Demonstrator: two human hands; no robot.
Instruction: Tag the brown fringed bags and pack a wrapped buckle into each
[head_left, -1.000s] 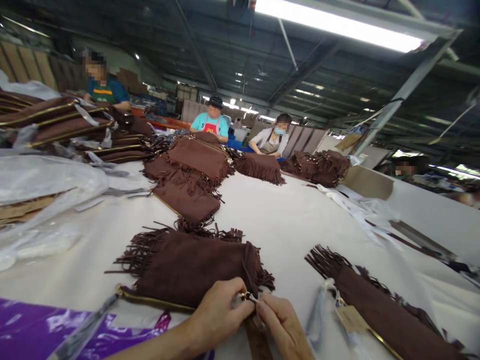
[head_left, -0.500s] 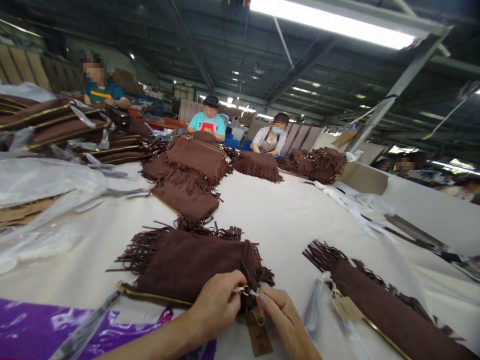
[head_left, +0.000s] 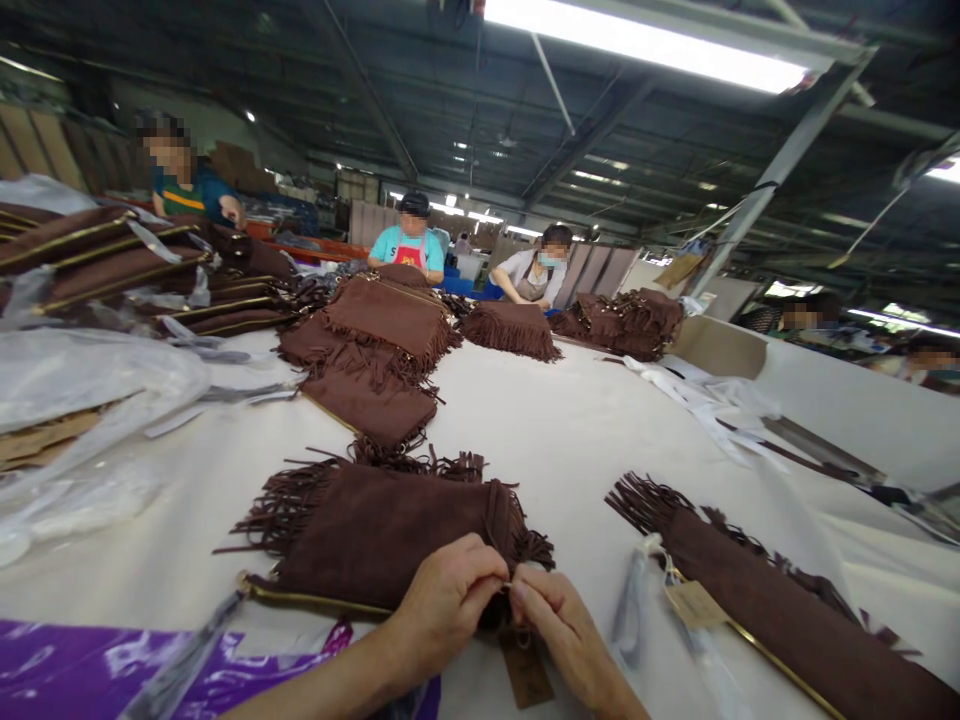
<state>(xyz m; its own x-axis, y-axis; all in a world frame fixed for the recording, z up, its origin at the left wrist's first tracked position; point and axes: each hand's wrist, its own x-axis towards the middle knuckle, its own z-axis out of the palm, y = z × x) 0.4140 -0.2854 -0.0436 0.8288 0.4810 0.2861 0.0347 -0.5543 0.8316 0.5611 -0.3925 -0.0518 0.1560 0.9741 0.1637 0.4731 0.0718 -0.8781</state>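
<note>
A brown fringed bag [head_left: 375,525] lies flat before me, its gold zipper [head_left: 322,598] along the near edge. At its right front corner my left hand [head_left: 450,595] is closed in a pinch on a thin pale tag string [head_left: 507,586]. Close beside it, almost touching, my right hand [head_left: 562,620] pinches the same string. A brown paper tag [head_left: 526,668] hangs below the fingers. The corner's ring is hidden by the hands. Further right lies another brown fringed bag [head_left: 795,610] with a tan tag [head_left: 696,604] by its zipper.
Piled brown bags [head_left: 382,325] stand at the back, with more stacked bags [head_left: 97,260] at the left. Clear plastic bags [head_left: 82,370] cover the left side. Purple plastic [head_left: 150,665] lies at the front left. Several co-workers work beyond the table [head_left: 510,420].
My hands have drawn closer together at the bag's corner, and the metal ring that showed between them is now covered. The bag has barely moved.
</note>
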